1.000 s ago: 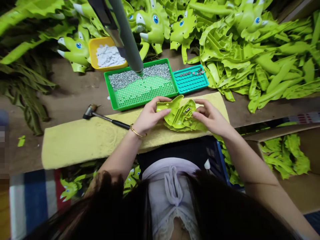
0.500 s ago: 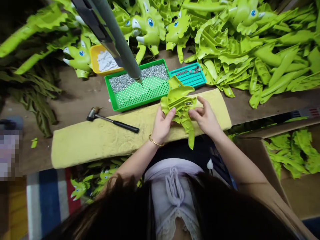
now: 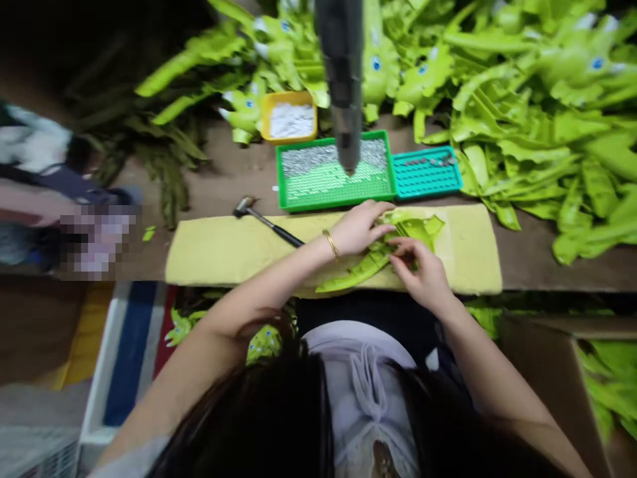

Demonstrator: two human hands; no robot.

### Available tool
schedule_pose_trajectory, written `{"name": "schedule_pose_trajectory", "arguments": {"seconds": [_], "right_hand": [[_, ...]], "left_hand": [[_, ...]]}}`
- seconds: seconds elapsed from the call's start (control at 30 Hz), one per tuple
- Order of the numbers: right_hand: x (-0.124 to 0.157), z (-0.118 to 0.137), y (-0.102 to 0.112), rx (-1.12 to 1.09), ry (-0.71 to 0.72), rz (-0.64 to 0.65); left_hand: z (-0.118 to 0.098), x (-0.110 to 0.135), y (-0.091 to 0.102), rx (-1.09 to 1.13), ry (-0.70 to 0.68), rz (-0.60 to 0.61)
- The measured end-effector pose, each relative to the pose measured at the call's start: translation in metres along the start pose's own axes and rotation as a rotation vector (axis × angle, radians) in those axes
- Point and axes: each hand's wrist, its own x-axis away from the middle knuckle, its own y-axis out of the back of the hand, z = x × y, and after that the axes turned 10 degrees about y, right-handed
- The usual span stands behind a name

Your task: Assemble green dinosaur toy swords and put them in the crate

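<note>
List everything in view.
power driver: one, dark grey, over screw tray
screw tray: one, green, behind pad, silver screws
small-parts tray: one, teal, right of screw tray
white-piece tray: one, yellow, behind screw tray
hammer: one, black, behind pad's left half
pad: one, pale yellow, bench front
toy parts: many, lime green, behind trays
cardboard box: one, brown, lower right
striped mat: one, blue-white-red, lower left
held part: one, lime, on pad
left hand: one, on held part
right hand: one, on held part

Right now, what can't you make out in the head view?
- Green plastic part: middle hidden by the left hand and right hand.
- Grey tool: top cut off by the top edge.
- Patch at far left: pixelated.
- Metal pieces in the green tray: too small to count.
- Cardboard box: cut off by the right edge.
</note>
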Motion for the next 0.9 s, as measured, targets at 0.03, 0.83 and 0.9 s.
{"name": "schedule_pose_trajectory", "arguments": {"seconds": [0.03,0.83,0.9], "right_hand": [[0.000,0.000,-0.003,-0.041,-0.073,0.001],[-0.007,0.034,-0.012,0.013,-0.771,-0.255],[-0.011,0.034,-0.008,0.002,-0.799,-0.219]], "left_hand": [[0.004,0.013,0.003,-0.120,0.019,-0.141],[0.236,0.179,0.195,-0.310,1.005,-0.605],[0.225,0.202,0.196,-0.288,0.999,-0.566]]}}
